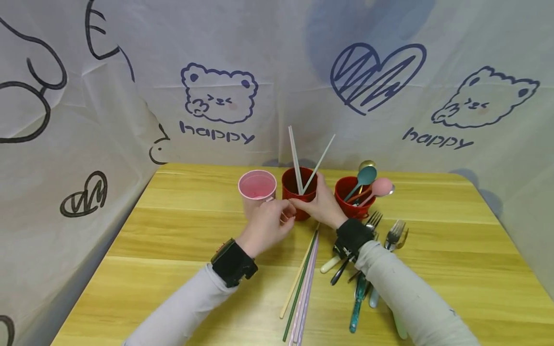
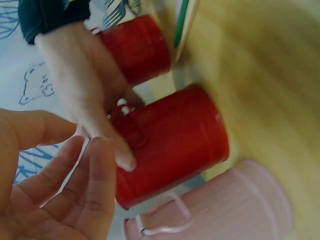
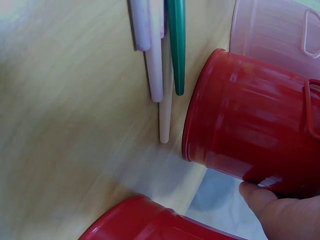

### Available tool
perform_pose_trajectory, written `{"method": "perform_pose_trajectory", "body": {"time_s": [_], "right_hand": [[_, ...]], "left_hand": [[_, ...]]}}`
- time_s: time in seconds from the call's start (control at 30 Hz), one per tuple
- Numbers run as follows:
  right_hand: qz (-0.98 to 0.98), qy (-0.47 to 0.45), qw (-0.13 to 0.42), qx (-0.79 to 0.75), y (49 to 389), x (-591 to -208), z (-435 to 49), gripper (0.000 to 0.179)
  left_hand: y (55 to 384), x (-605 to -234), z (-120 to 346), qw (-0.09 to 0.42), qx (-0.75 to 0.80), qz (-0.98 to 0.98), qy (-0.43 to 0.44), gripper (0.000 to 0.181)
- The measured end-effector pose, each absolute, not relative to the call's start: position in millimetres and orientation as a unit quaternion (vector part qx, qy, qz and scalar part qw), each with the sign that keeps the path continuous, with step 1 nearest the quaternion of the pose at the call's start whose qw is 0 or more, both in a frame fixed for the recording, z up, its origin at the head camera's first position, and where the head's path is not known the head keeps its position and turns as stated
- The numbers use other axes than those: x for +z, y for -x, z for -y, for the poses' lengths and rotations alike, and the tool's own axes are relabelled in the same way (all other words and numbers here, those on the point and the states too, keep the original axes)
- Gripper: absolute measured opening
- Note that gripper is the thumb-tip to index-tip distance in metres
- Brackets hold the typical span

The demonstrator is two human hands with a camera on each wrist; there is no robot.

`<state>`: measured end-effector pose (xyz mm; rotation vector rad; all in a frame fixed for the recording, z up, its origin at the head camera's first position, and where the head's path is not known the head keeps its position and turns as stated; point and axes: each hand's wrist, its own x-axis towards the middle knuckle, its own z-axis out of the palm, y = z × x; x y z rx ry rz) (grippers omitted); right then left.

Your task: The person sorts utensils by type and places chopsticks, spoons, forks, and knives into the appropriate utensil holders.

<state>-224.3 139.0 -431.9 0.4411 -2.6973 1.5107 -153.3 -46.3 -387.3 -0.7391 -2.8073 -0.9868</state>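
Observation:
In the head view my right hand [image 1: 323, 204] grips the middle red bucket [image 1: 304, 212], its thumb across the front near the rim. Inside that bucket several white chopsticks [image 1: 295, 158] lean apart. My left hand [image 1: 269, 222] is in front of the pink bucket [image 1: 249, 205], close to the red one. Up close in the left wrist view, its fingers [image 2: 100, 187] bend loosely toward the thumb, and I see nothing held between them. On the right wrist view, a fingertip [image 3: 257, 197] touches the side of the red bucket [image 3: 250, 125].
A second red bucket [image 1: 355, 211] with several spoons [image 1: 367, 176] stands to the right. Coloured chopsticks [image 1: 300, 288] lie on the wooden table [image 1: 173, 269] in front. Several forks [image 1: 394, 235] and other cutlery lie under and beside the right forearm. A cloth with drawings [image 1: 294, 96] hangs behind.

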Motion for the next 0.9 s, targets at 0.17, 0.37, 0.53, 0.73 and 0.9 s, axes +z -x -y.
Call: {"method": "perform_pose_trajectory", "body": {"time_s": [0.17,0.37,0.53,0.73,0.9], "right_hand": [[0.861,-0.139,0.008,0.489,224.6,-431.8,-138.9,0.087],[0.861,-0.137,0.004,0.490,223.4,-431.2,-138.2,0.086],[0.861,-0.134,0.000,0.491,223.5,-430.7,-138.4,0.085],[0.862,-0.136,0.000,0.489,223.5,-431.1,-138.3,0.085],[0.863,-0.140,0.006,0.486,223.9,-432.7,-138.5,0.085]], "left_hand": [[140.6,-402.5,47.3,-0.005,-0.312,0.919,0.243,0.022],[126.5,-420.6,44.2,-0.054,-0.284,0.926,0.241,0.029],[114.4,-433.1,36.0,-0.093,-0.254,0.932,0.240,0.028],[103.6,-442.1,23.4,-0.110,-0.211,0.942,0.237,0.025],[99.6,-441.7,15.7,-0.103,-0.181,0.948,0.239,0.026]]}}
